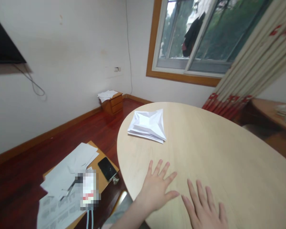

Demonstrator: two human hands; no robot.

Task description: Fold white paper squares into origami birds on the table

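Observation:
My left hand [154,188] is over the near left part of the round wooden table [205,136], palm down with its fingers spread. To its right, my right hand [203,205] is also palm down with fingers apart, cut off by the bottom edge of the view. Neither hand holds anything. Beyond my left hand, a stack of folded white paper [147,124] lies at the table's left rim, its top sheet creased around a raised rectangular middle. A gap of bare tabletop separates the fingertips from the stack.
Left of the table, a low stand [98,160] bears loose papers [72,162], a black phone [107,168] and a blurred-out item on a lanyard. A small drawer cabinet [113,103] stands by the wall. Curtains [255,60] hang by the window, near another table [269,111].

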